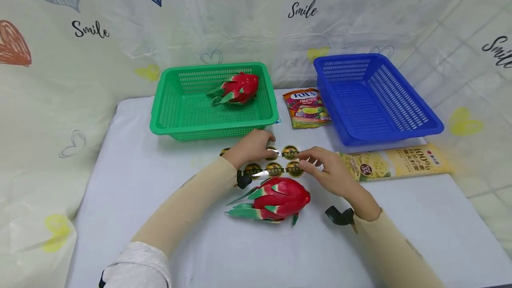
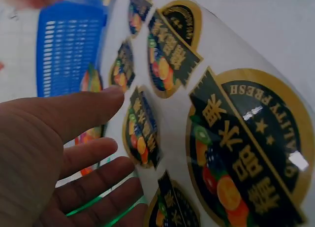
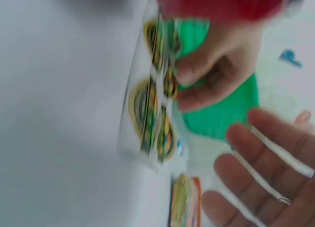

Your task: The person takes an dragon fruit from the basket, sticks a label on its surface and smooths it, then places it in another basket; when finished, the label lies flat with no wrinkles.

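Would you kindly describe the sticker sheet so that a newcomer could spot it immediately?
On the white table, find the green basket, then the dragon fruit in front of it. Between them is the sticker sheet, set apart by its repeated round black-and-gold emblems.

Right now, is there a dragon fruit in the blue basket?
No, one dragon fruit lies in the green basket and the other dragon fruit lies on the white table, beside the sticker sheet.

The dragon fruits (image 1: pixel 280 195) are red and green, the stickers (image 1: pixel 274 170) black and gold, the backdrop (image 1: pixel 240 23) heart-patterned.
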Demonstrator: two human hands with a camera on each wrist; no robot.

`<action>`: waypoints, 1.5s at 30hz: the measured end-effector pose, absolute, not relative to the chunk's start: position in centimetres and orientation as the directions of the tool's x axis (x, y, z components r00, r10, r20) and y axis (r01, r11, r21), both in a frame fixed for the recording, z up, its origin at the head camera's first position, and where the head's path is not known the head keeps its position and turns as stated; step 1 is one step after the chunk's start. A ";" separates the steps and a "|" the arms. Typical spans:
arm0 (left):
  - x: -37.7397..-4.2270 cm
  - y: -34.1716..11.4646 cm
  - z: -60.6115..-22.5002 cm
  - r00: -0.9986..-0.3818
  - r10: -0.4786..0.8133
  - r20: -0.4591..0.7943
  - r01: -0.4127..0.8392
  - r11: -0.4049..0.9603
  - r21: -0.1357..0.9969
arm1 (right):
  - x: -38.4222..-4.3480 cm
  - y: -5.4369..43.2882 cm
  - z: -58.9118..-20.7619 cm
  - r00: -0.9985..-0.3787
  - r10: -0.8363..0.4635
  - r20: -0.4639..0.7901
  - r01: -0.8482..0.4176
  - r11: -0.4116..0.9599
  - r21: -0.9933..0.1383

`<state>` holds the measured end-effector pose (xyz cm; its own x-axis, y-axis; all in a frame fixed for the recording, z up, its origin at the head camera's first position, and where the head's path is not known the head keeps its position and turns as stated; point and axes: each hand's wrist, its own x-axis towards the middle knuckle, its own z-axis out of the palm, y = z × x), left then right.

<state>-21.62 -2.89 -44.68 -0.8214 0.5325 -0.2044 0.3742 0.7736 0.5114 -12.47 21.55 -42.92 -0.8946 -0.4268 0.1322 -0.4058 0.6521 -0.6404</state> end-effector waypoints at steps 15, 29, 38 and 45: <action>-21.9 -1.7 -45.5 -0.831 0.515 -0.212 0.370 0.795 0.481 | -20.1 20.1 -45.0 -0.928 -0.372 -0.034 -0.308 0.814 -0.493; -22.1 -2.0 -45.7 -0.821 0.520 -0.236 0.301 0.745 0.595 | -20.7 19.5 -45.3 -0.899 -0.431 -0.080 -0.349 0.813 -0.466; -22.4 -2.2 -45.6 -0.809 0.539 -0.234 0.294 0.716 0.634 | -20.7 19.3 -45.1 -0.892 -0.450 -0.044 -0.380 0.800 -0.464; -22.7 -2.2 -45.2 -0.806 0.546 -0.230 0.301 0.712 0.634 | -20.6 19.5 -45.0 -0.890 -0.451 -0.062 -0.367 0.791 -0.489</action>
<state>-22.68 -2.23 -45.17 -0.8059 0.5457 -0.2297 0.3012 0.7119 0.6345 -20.62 19.48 -44.98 -0.8901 -0.4515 -0.0618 -0.3672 0.7910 -0.4895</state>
